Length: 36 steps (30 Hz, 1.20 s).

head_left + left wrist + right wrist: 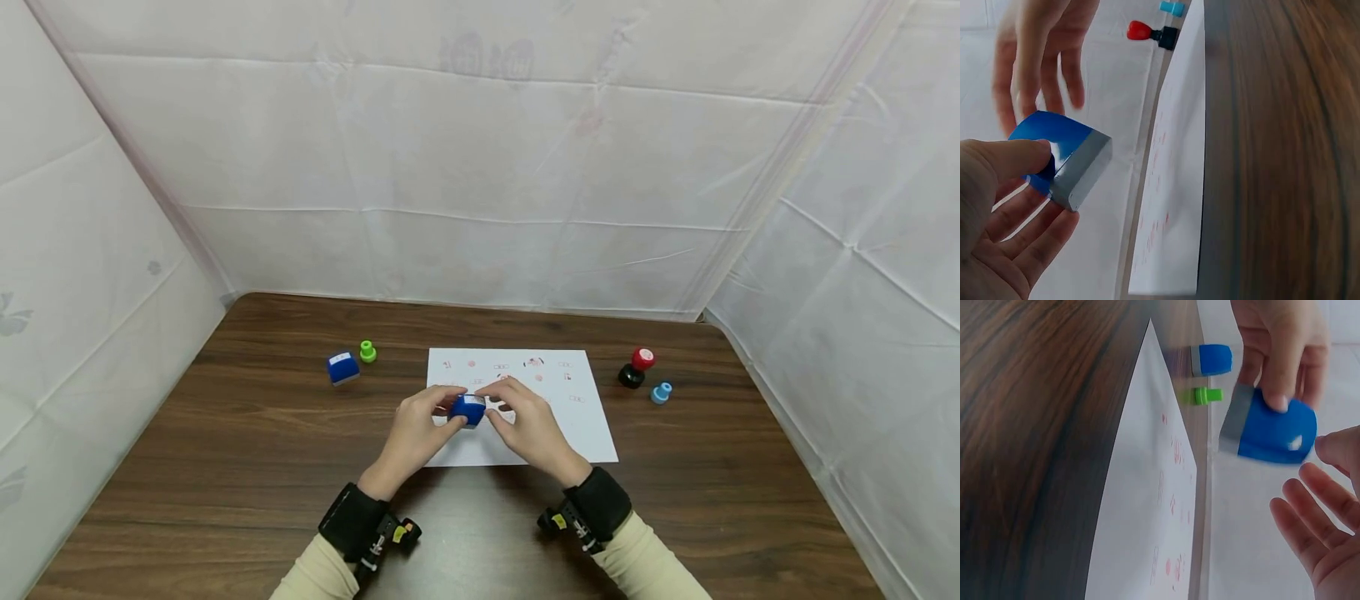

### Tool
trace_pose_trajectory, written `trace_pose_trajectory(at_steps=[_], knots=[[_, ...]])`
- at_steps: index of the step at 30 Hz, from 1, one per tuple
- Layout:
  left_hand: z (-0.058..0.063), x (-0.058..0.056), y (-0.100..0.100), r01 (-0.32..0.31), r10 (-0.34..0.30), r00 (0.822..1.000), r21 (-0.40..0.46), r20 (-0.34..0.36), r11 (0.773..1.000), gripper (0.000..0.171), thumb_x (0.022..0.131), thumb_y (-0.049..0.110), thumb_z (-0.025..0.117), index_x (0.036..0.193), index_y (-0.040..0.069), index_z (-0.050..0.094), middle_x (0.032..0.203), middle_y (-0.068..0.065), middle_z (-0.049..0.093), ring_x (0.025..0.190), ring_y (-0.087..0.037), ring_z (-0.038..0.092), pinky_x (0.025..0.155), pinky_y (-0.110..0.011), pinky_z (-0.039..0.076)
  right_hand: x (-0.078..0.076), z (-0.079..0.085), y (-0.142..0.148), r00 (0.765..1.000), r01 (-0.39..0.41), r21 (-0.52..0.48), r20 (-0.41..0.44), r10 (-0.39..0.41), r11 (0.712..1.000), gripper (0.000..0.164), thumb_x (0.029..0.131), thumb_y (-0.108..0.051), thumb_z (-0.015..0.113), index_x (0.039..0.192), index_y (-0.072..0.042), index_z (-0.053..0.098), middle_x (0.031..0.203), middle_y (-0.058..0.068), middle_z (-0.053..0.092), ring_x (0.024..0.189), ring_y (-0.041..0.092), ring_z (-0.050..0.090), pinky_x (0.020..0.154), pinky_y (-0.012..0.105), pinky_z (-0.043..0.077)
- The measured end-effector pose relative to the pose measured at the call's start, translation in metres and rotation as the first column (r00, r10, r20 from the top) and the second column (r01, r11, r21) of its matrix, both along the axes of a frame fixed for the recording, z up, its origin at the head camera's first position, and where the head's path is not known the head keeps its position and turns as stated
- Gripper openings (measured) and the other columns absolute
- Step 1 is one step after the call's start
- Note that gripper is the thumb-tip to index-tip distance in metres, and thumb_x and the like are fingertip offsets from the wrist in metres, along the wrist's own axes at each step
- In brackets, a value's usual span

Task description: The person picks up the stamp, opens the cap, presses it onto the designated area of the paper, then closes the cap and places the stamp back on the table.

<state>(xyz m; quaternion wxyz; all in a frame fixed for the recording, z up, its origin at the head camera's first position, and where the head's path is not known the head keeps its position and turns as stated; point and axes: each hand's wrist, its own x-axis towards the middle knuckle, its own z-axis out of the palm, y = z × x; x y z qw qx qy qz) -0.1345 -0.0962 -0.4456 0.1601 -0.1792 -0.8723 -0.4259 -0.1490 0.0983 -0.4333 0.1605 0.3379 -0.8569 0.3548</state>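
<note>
Blue on top and grey at the base, a small block [468,408] is held up over the near left part of a white sheet [585,435], apart from the paper, its grey base turned down and somewhat tilted; the person's left hand [416,423] grips it, thumb pressed on one face and fingers reaching round the other side, with the lower fingers stretched loosely past it in the left wrist view; the right hand [531,423] comes in from the opposite side, gripping nothing, its fingers spread and softly bent, its thumb tip right at the block's edge, though whether it touches cannot be told.

Both forearms, in cream sleeves [651,560], slant inward from the near side so that the hands face each other; the wrists, each in a black band [597,504], are lower in the head view than the fingertips, and the hands arch above the sheet; small red marks show on the paper.

Beyond the left hand, a second blue block [342,367] stands beside a green piece [367,352]; on the right, a red-and-black stamp [633,373] stands near a light blue piece [661,393] on the brown wooden table [255,467].
</note>
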Motion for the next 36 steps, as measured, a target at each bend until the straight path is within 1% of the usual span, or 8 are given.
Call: trace_pose_trajectory(at_steps=[5, 10, 12, 17, 22, 29, 33, 36], knots=[[-0.001, -0.005, -0.017, -0.070, 0.070, 0.997, 0.000, 0.029, 0.998, 0.031, 0.076, 0.006, 0.074, 0.105, 0.009, 0.064, 0.099, -0.008, 0.066, 0.083, -0.017, 0.065, 0.069, -0.030, 0.057, -0.001, -0.002, 0.013, 0.999, 0.034, 0.014, -0.013, -0.034, 0.999, 0.028, 0.081, -0.002, 0.067, 0.106, -0.012, 0.065, 0.101, 0.000, 0.062, 0.090, 0.016, 0.063, 0.072, 0.026, 0.055], [-0.004, -0.015, -0.035, -0.127, 0.126, 0.990, -0.003, 0.055, 0.992, 0.029, 0.077, 0.006, 0.073, 0.103, 0.007, 0.063, 0.098, -0.010, 0.067, 0.083, -0.019, 0.065, 0.069, -0.029, 0.056, -0.002, -0.006, 0.028, 0.997, 0.072, 0.046, 0.003, -0.072, 0.996, 0.026, 0.081, -0.003, 0.068, 0.105, -0.013, 0.065, 0.099, 0.000, 0.063, 0.089, 0.016, 0.062, 0.072, 0.028, 0.055], [-0.005, -0.019, -0.042, -0.151, 0.151, 0.986, -0.006, 0.074, 0.988, 0.028, 0.077, 0.005, 0.072, 0.103, 0.006, 0.062, 0.097, -0.011, 0.068, 0.083, -0.021, 0.066, 0.069, -0.031, 0.056, -0.002, -0.008, 0.035, 0.996, 0.083, 0.059, 0.015, -0.084, 0.995, 0.025, 0.081, -0.004, 0.068, 0.105, -0.013, 0.065, 0.099, 0.001, 0.063, 0.089, 0.016, 0.062, 0.073, 0.028, 0.055], [-0.009, -0.031, -0.057, -0.238, 0.240, 0.966, -0.029, 0.097, 0.971, 0.028, 0.077, 0.007, 0.073, 0.103, 0.005, 0.061, 0.095, -0.015, 0.068, 0.084, -0.026, 0.066, 0.071, -0.038, 0.056, -0.002, -0.011, 0.053, 0.992, 0.113, 0.077, 0.043, -0.116, 0.991, 0.025, 0.081, -0.004, 0.068, 0.104, -0.013, 0.065, 0.099, 0.001, 0.063, 0.088, 0.019, 0.063, 0.073, 0.032, 0.056], [-0.007, -0.046, -0.065, -0.314, 0.321, 0.941, -0.077, 0.104, 0.946, 0.029, 0.078, 0.011, 0.073, 0.104, 0.004, 0.061, 0.091, -0.016, 0.068, 0.078, -0.025, 0.066, 0.069, -0.040, 0.054, -0.002, -0.011, 0.069, 0.987, 0.151, 0.103, 0.030, -0.155, 0.983, 0.025, 0.080, -0.005, 0.069, 0.104, -0.013, 0.065, 0.098, 0.002, 0.064, 0.086, 0.017, 0.062, 0.073, 0.031, 0.056], [-0.007, -0.064, -0.069, -0.343, 0.361, 0.921, -0.135, 0.146, 0.929, 0.028, 0.081, 0.012, 0.070, 0.105, 0.003, 0.060, 0.091, -0.016, 0.066, 0.080, -0.027, 0.063, 0.073, -0.042, 0.050, -0.004, -0.009, 0.085, 0.982, 0.185, 0.111, 0.020, -0.188, 0.977, 0.024, 0.081, -0.004, 0.068, 0.104, -0.011, 0.066, 0.097, 0.007, 0.064, 0.085, 0.019, 0.063, 0.072, 0.034, 0.056], [-0.008, -0.070, -0.069, -0.343, 0.365, 0.911, -0.139, 0.194, 0.929, 0.028, 0.082, 0.012, 0.069, 0.106, 0.003, 0.059, 0.093, -0.016, 0.066, 0.085, -0.028, 0.062, 0.075, -0.043, 0.050, -0.004, -0.009, 0.090, 0.978, 0.202, 0.133, 0.019, -0.206, 0.970, 0.024, 0.081, -0.004, 0.068, 0.104, -0.011, 0.065, 0.098, 0.005, 0.064, 0.085, 0.017, 0.063, 0.072, 0.032, 0.056], [-0.010, -0.074, -0.069, -0.337, 0.360, 0.908, -0.138, 0.215, 0.931, 0.028, 0.082, 0.012, 0.068, 0.107, 0.004, 0.059, 0.095, -0.016, 0.065, 0.088, -0.028, 0.062, 0.076, -0.043, 0.051, -0.004, -0.008, 0.093, 0.975, 0.215, 0.141, 0.014, -0.220, 0.966, 0.024, 0.080, -0.004, 0.069, 0.103, -0.011, 0.066, 0.098, 0.004, 0.064, 0.084, 0.018, 0.063, 0.072, 0.032, 0.056]])
